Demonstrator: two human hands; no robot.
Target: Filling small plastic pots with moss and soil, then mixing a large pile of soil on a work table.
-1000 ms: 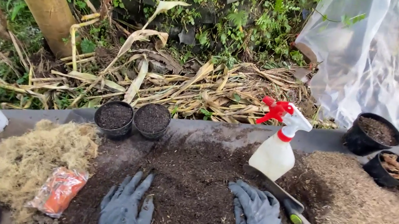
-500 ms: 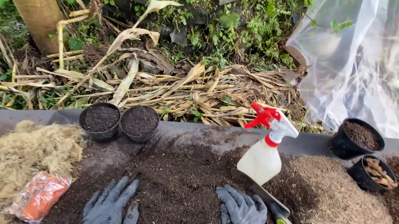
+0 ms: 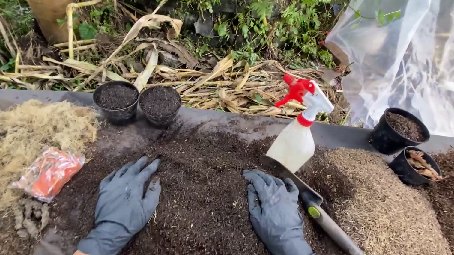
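Head view, left hand: I saw my left hand (image 3: 125,205) in a dark grey glove, lying flat on the dark soil (image 3: 203,202), fingers spread; grip open, holding nothing.
Head view, right hand: my right hand (image 3: 276,217), gloved the same, lay palm down on the soil too; grip open and empty, fingers pointing away from me.
Soil: it was heaped on the surface (image 3: 227,123) directly beneath both grips and between them.
Trowel: the trowel (image 3: 327,222) lay just beside the right grip, on its outer side, the blade nearly touching the fingertips.
Trowel axis: its long axis ran diagonally, blade far from me, green-tipped handle end nearer to me and further out from the grip.
Nearer hand: the right was clearly nearer to the trowel; the left was well apart from it.
Spray bottle: a spray bottle (image 3: 297,135) with a red trigger stood just beyond the right fingertips.
Pots: two small black pots (image 3: 138,102) of soil stood beyond the left grip.
Outer left: an orange packet (image 3: 50,172) lay on pale moss (image 3: 14,130), near the left grip.
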